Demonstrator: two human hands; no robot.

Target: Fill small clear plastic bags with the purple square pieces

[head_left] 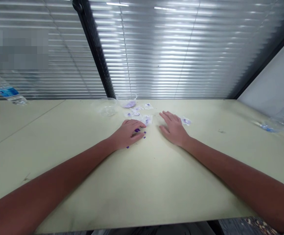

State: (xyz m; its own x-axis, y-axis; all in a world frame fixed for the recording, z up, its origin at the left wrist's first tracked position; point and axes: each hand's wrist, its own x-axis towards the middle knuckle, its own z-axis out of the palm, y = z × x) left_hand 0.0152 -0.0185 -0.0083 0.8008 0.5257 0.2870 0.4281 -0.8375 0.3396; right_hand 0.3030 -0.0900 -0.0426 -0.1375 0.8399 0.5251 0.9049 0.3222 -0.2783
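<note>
My left hand (128, 133) rests on the pale table (142, 182) with its fingers curled over small purple pieces (137, 130); a few more purple pieces (144, 137) lie loose beside it. My right hand (173, 128) lies flat on the table, fingers stretched out and holding nothing. Several small clear bags (147, 119) with purple contents lie just beyond both hands, one bag (186, 121) by my right fingers. Behind them stand an empty clear bowl (107, 106) and a clear bowl holding purple pieces (127, 100).
A plastic water bottle (3, 88) lies at the far left edge and another bottle (279, 119) at the right. Closed blinds (171, 49) run behind the table, with a dark window post (95, 49). A white wall (276, 85) stands at the right.
</note>
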